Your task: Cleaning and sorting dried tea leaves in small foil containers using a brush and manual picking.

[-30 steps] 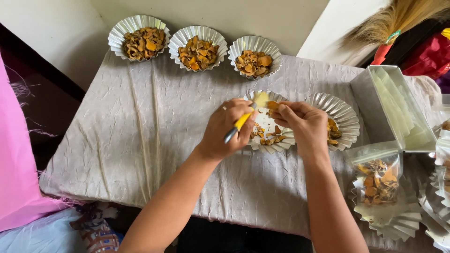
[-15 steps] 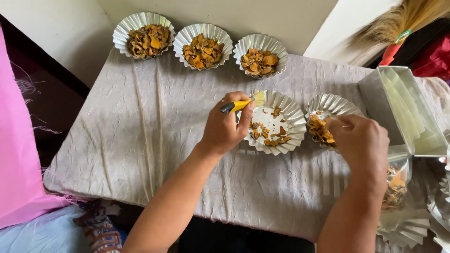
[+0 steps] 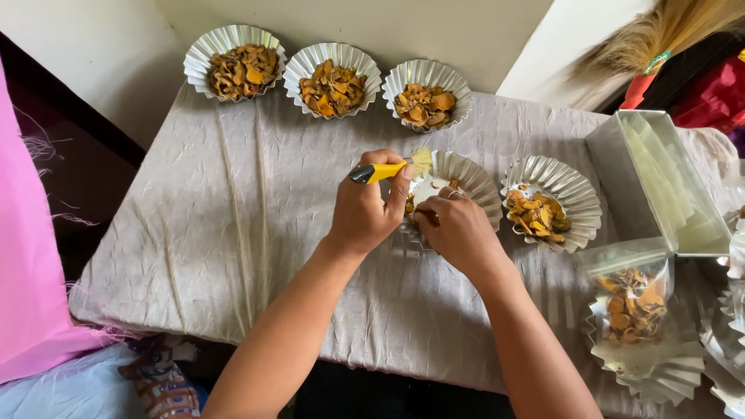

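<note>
My left hand [image 3: 367, 209] grips a small brush with a yellow handle [image 3: 382, 171], its pale bristles over the rim of a fluted foil cup [image 3: 477, 183] in the middle of the table. My right hand [image 3: 456, 229] reaches down into that same cup, fingers closed among the orange dried pieces; whether it pinches one is hidden. Just to the right stands a second foil cup [image 3: 578, 194] with a small heap of orange dried pieces [image 3: 535, 215].
Three filled foil cups [image 3: 331, 77] line the table's far edge by the wall. A grey crinkled cloth [image 3: 233, 225] covers the table. An open metal tin [image 3: 660, 182] and a clear bag of dried pieces [image 3: 630, 299] sit at the right, on spare foil cups.
My right hand has come back from the right-hand cup into the middle cup. The left hand kept the brush, now held level over the cup's rim.
</note>
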